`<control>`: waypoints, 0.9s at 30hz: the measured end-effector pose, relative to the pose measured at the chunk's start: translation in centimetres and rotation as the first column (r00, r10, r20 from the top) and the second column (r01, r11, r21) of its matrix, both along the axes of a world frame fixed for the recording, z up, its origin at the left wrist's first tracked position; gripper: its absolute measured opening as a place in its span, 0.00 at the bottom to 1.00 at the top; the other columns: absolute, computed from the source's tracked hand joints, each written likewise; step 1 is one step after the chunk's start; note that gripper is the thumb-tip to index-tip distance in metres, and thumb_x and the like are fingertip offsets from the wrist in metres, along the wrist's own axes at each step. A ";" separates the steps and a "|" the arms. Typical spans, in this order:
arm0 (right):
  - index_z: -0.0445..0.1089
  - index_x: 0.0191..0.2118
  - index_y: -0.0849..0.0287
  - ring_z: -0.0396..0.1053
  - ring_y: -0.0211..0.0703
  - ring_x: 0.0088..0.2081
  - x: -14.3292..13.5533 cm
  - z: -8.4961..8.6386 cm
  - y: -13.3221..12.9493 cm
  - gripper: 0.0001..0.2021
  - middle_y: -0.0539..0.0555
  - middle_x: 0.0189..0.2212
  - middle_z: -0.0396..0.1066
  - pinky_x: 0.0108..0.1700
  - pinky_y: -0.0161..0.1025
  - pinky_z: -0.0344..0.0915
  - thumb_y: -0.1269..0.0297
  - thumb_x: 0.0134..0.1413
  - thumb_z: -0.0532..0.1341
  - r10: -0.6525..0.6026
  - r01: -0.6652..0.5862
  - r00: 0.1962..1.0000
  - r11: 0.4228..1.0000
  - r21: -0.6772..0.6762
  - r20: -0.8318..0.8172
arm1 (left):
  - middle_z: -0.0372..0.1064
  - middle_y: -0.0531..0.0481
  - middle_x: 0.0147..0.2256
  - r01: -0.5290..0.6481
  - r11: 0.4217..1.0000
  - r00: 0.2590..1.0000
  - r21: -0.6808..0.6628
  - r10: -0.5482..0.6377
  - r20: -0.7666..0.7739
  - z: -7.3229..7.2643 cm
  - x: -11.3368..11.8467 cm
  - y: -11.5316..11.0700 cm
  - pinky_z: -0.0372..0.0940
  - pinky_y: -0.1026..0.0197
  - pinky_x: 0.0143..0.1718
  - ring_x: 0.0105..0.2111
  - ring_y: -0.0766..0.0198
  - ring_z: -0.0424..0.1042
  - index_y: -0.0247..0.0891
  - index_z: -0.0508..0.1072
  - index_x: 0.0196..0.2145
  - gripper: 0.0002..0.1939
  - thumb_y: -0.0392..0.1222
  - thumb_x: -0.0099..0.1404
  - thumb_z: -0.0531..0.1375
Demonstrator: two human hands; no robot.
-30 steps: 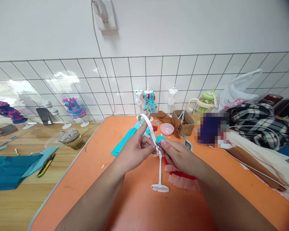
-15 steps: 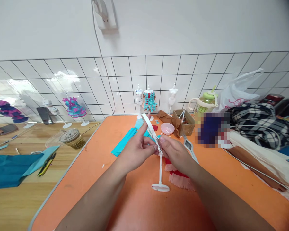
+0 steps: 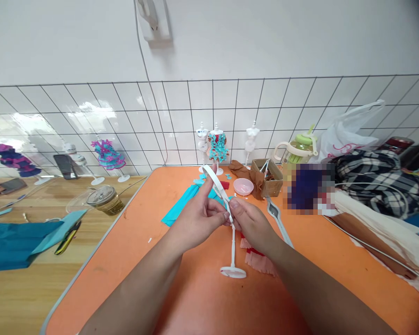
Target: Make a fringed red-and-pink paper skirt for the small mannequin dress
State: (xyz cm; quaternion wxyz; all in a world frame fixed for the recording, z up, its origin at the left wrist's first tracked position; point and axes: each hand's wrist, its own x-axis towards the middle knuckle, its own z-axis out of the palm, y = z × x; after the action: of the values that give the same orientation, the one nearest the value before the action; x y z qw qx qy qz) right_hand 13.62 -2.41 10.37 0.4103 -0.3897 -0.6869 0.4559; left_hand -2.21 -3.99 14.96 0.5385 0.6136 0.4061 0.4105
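Observation:
Near the middle of the orange table, my left hand [image 3: 199, 218] is closed on a looped white strip [image 3: 214, 182], with its thumb raised along the loop. My right hand [image 3: 253, 221] pinches the lower end of the same strip. Between and below the hands stands a white stand [image 3: 233, 253] with a round base; its top is hidden by my fingers. Turquoise cloth [image 3: 178, 207] lies behind my left hand. Pink and red fringed cloth [image 3: 260, 263] lies beside my right forearm.
Small white mannequins [image 3: 252, 139], one dressed [image 3: 218, 146], stand by the tiled wall. A pink bowl [image 3: 243, 187], cardboard box [image 3: 272, 186], grey-handled tool [image 3: 279, 221] and green-lidded jug [image 3: 298, 146] are behind and right. A glass jar [image 3: 105, 200] and yellow cutter [image 3: 68, 238] are left.
The white loop has tipped slightly left. My right hand has shifted a little, showing more of the grey tool and covering the fringed cloth differently. My left hand is almost unmoved.

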 end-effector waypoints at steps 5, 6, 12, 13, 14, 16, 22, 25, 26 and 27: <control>0.57 0.27 0.56 0.51 0.35 0.23 -0.1 -0.2 0.0 0.21 0.45 0.20 0.55 0.24 0.33 0.48 0.47 0.66 0.45 -0.014 0.014 1.000 1.000 0.009 0.009 | 0.70 0.58 0.24 0.017 1.000 1.000 -0.001 -0.017 0.013 0.1 0.0 -0.1 0.67 0.61 0.34 0.28 0.64 0.73 0.47 0.23 0.67 0.53 0.31 0.60 0.59; 0.57 0.28 0.56 0.51 0.35 0.23 -0.1 -0.2 0.0 0.21 0.46 0.20 0.55 0.24 0.33 0.48 0.47 0.66 0.46 -0.017 0.016 1.000 1.000 0.011 0.008 | 0.70 0.58 0.24 0.017 1.000 1.000 -0.001 -0.017 0.015 0.1 0.0 -0.1 0.67 0.61 0.34 0.28 0.64 0.73 0.47 0.23 0.67 0.53 0.31 0.60 0.59; 0.56 0.27 0.56 0.50 0.35 0.23 -0.2 -0.5 0.0 0.21 0.45 0.20 0.53 0.24 0.34 0.48 0.48 0.67 0.45 -0.020 0.019 0.999 1.000 -0.008 -0.043 | 0.70 0.58 0.24 -0.005 1.000 1.000 0.001 0.005 -0.003 -0.1 -0.1 0.0 0.67 0.60 0.34 0.29 0.64 0.73 0.48 0.24 0.68 0.54 0.32 0.59 0.60; 0.56 0.27 0.56 0.50 0.35 0.23 -0.2 -0.6 0.0 0.21 0.45 0.20 0.53 0.25 0.34 0.49 0.48 0.67 0.45 -0.019 0.018 0.998 1.000 -0.016 -0.058 | 0.70 0.58 0.24 -0.006 1.000 1.000 0.002 0.006 -0.007 -0.1 -0.1 0.0 0.67 0.60 0.34 0.29 0.64 0.73 0.48 0.25 0.68 0.54 0.32 0.59 0.60; 0.56 0.27 0.56 0.51 0.35 0.23 -0.2 -0.7 0.0 0.21 0.45 0.20 0.53 0.25 0.34 0.49 0.48 0.67 0.44 -0.018 0.017 0.998 1.000 -0.023 -0.067 | 0.70 0.58 0.24 -0.008 1.000 1.000 0.003 0.008 -0.013 -0.2 -0.1 0.0 0.67 0.60 0.34 0.29 0.64 0.73 0.48 0.25 0.68 0.53 0.32 0.59 0.60; 0.55 0.27 0.56 0.51 0.35 0.23 -0.2 -0.7 -0.1 0.21 0.45 0.20 0.53 0.25 0.34 0.50 0.48 0.67 0.44 -0.013 0.011 0.998 0.999 -0.032 -0.064 | 0.70 0.57 0.25 -0.011 1.000 0.999 0.004 0.011 -0.031 -0.1 -0.1 0.0 0.67 0.60 0.34 0.28 0.64 0.73 0.47 0.26 0.68 0.53 0.32 0.59 0.60; 0.56 0.27 0.56 0.51 0.36 0.23 -0.4 -0.6 -0.2 0.21 0.45 0.20 0.54 0.25 0.35 0.49 0.49 0.67 0.44 -0.026 0.026 0.999 1.000 -0.009 -0.030 | 0.70 0.58 0.24 -0.015 1.000 0.999 -0.003 0.015 -0.030 -0.1 -0.1 0.0 0.68 0.59 0.34 0.28 0.64 0.73 0.48 0.26 0.68 0.53 0.32 0.59 0.60; 0.56 0.27 0.56 0.52 0.36 0.23 -0.4 -0.7 -0.2 0.21 0.46 0.20 0.54 0.25 0.35 0.49 0.49 0.67 0.44 -0.034 0.035 0.999 0.999 0.002 -0.018 | 0.71 0.58 0.24 -0.009 1.000 0.999 -0.012 0.009 -0.036 -0.1 0.0 0.0 0.68 0.59 0.34 0.28 0.63 0.73 0.47 0.26 0.68 0.53 0.32 0.59 0.60; 0.56 0.27 0.56 0.52 0.36 0.23 -0.4 -0.7 -0.2 0.21 0.46 0.20 0.55 0.25 0.35 0.49 0.49 0.67 0.44 -0.034 0.034 0.999 0.999 0.006 -0.011 | 0.71 0.57 0.24 -0.005 1.000 0.999 -0.018 0.005 -0.031 0.0 0.0 0.0 0.68 0.59 0.33 0.28 0.63 0.73 0.46 0.27 0.68 0.53 0.32 0.59 0.60; 0.57 0.28 0.56 0.52 0.37 0.24 -0.4 -0.7 -0.2 0.21 0.46 0.21 0.55 0.25 0.35 0.49 0.49 0.67 0.44 -0.033 0.033 0.999 0.999 0.011 -0.005 | 0.71 0.57 0.24 -0.003 1.000 1.000 -0.026 0.003 -0.023 0.0 0.1 0.0 0.68 0.59 0.33 0.28 0.63 0.73 0.46 0.27 0.68 0.53 0.32 0.59 0.60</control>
State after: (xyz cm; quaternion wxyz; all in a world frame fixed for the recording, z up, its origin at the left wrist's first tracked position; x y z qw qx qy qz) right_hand 13.18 -2.57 9.62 0.4215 -0.3975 -0.6821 0.4462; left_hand -2.13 -4.00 14.97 0.5411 0.6107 0.4187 0.3987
